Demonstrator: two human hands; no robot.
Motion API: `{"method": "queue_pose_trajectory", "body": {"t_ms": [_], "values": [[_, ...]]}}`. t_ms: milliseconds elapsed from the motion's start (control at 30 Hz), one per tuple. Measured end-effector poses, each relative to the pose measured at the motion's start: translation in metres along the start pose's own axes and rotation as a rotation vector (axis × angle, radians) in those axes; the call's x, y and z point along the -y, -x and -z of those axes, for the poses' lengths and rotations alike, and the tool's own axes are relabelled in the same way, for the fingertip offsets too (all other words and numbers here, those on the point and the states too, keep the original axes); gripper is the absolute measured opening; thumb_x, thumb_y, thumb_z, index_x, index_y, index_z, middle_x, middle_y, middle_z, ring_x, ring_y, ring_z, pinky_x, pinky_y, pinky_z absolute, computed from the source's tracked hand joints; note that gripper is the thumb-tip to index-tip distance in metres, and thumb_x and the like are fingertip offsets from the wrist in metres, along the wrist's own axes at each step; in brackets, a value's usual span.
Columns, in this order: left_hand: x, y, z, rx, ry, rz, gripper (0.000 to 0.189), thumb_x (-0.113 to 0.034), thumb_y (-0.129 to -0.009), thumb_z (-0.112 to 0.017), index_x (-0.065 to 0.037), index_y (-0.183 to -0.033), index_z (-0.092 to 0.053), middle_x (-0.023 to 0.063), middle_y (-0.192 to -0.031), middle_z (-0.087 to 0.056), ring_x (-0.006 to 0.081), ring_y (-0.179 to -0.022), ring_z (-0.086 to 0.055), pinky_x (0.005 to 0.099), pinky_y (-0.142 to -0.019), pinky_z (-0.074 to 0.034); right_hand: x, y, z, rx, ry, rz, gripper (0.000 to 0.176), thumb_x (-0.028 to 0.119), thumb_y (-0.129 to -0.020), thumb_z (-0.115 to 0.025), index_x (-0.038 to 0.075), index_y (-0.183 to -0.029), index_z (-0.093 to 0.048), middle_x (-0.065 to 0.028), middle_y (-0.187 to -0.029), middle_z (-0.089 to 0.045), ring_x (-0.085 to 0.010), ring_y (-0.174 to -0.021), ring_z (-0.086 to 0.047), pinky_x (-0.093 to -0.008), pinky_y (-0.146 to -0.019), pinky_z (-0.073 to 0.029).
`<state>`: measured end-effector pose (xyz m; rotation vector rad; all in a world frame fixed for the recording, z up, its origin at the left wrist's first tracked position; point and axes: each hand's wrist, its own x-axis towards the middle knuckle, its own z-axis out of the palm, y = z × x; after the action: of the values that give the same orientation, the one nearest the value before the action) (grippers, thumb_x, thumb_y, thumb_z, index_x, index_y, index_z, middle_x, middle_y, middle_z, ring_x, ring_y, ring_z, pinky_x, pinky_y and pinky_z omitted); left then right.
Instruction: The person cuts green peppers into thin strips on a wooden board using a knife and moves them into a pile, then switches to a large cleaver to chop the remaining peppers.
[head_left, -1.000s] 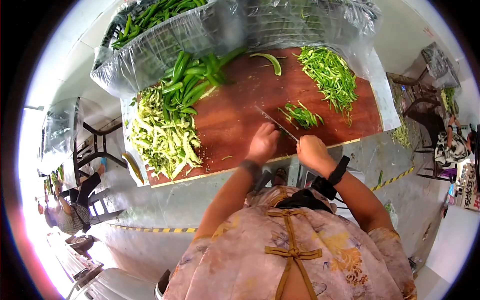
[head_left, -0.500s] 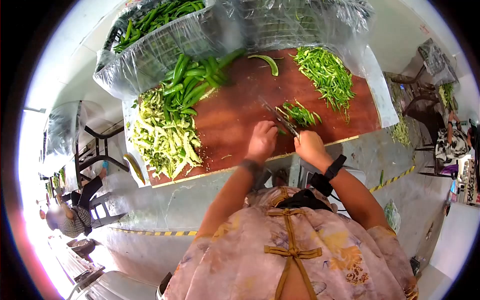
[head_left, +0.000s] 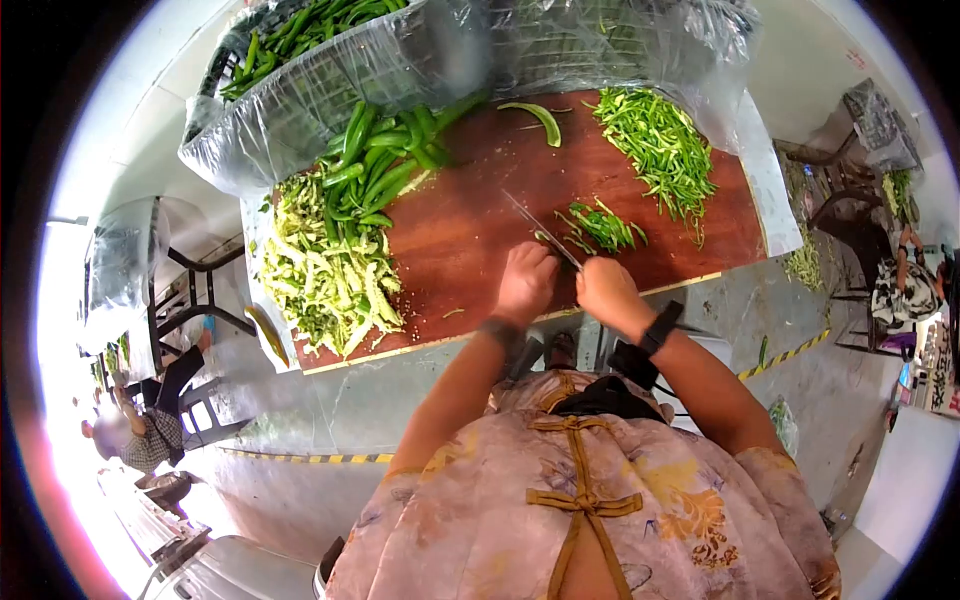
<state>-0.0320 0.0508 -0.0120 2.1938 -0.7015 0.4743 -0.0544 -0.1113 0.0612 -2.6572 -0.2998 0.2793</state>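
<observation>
In the head view, my right hand [head_left: 612,294] is closed around the handle of a knife [head_left: 545,232], its narrow blade slanting up and left across the brown board [head_left: 460,270]. My left hand [head_left: 527,283] lies beside the blade with curled fingers, pressing on a piece of green pepper [head_left: 541,236] that is mostly hidden. A small heap of sliced green pepper [head_left: 606,226] rests just right of the blade. Farther right is a larger pile of thin green strips [head_left: 658,150].
Whole green peppers [head_left: 378,160] and a pale heap of pepper cores [head_left: 325,265] cover the board's left side. A curved pepper piece [head_left: 540,120] lies near the back. Plastic-lined crates [head_left: 330,95] stand behind. Another person [head_left: 150,435] sits far left.
My right hand and the knife have shifted left, bringing the blade closer to my left fingers. My left hand stays almost in place. The small sliced heap looks nearly unchanged.
</observation>
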Motion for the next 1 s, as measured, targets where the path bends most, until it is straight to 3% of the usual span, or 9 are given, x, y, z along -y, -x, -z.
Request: {"method": "queue_pose_trajectory", "body": {"t_ms": [133, 233, 400, 467, 700, 1000], "values": [[0.004, -0.002, 0.000, 0.031, -0.032, 0.017, 0.005, -0.005, -0.068, -0.060, -0.006, -0.073, -0.058, 0.0094, -0.087, -0.059, 0.0290, -0.090, -0.056, 0.0411, -0.079, -0.043, 0.014, -0.034, -0.007, -0.107, -0.015, -0.001, 0.026, 0.018, -0.080, -0.057, -0.003, -0.067, -0.060, -0.0264, -0.070, -0.059, -0.0448, -0.070, -0.058, -0.0498, -0.064, -0.048], [0.001, 0.002, 0.001, 0.047, -0.041, 0.011, 0.009, -0.004, -0.069, -0.062, -0.007, -0.077, -0.060, 0.0090, -0.087, -0.060, 0.0284, -0.090, -0.056, 0.0408, -0.079, -0.043, 0.013, -0.032, 0.001, 0.044, -0.051, -0.180, 0.029, 0.021, -0.082, -0.056, -0.004, -0.068, -0.060, -0.0270, -0.072, -0.059, -0.0440, -0.072, -0.059, -0.0493, -0.066, -0.049], [0.000, 0.001, -0.001, 0.015, -0.059, 0.004, 0.014, -0.003, -0.068, -0.064, -0.007, -0.082, -0.062, 0.0075, -0.086, -0.061, 0.0277, -0.088, -0.057, 0.0397, -0.079, -0.043, -0.010, -0.014, 0.010, -0.100, 0.020, -0.123, 0.027, 0.019, -0.083, -0.054, -0.003, -0.067, -0.061, -0.0254, -0.070, -0.060, -0.0440, -0.069, -0.059, -0.0498, -0.065, -0.048], [-0.001, 0.002, 0.000, 0.025, -0.084, 0.030, 0.015, -0.004, -0.069, -0.064, -0.008, -0.082, -0.062, 0.0060, -0.085, -0.061, 0.0266, -0.087, -0.057, 0.0388, -0.078, -0.043, -0.016, -0.009, 0.009, -0.002, 0.022, -0.205, 0.026, 0.018, -0.082, -0.055, -0.003, -0.068, -0.061, -0.0256, -0.071, -0.060, -0.0438, -0.069, -0.059, -0.0498, -0.065, -0.049], [-0.006, -0.003, 0.004, 0.012, -0.094, -0.006, 0.016, -0.004, -0.068, -0.066, -0.009, -0.082, -0.063, 0.0048, -0.085, -0.060, 0.0254, -0.086, -0.057, 0.0388, -0.076, -0.042, -0.011, 0.020, 0.012, 0.008, -0.015, -0.167, 0.022, 0.014, -0.081, -0.058, -0.005, -0.071, -0.061, -0.0259, -0.072, -0.060, -0.0440, -0.069, -0.059, -0.0501, -0.065, -0.049], [-0.004, -0.002, 0.004, -0.066, -0.092, -0.050, 0.015, -0.005, -0.068, -0.066, -0.010, -0.082, -0.063, 0.0035, -0.083, -0.060, 0.0243, -0.086, -0.057, 0.0387, -0.077, -0.042, -0.006, -0.014, 0.005, -0.059, -0.048, -0.163, 0.027, 0.020, -0.082, -0.058, -0.004, -0.070, -0.061, -0.0255, -0.070, -0.060, -0.0435, -0.069, -0.059, -0.0499, -0.064, -0.049]]}}
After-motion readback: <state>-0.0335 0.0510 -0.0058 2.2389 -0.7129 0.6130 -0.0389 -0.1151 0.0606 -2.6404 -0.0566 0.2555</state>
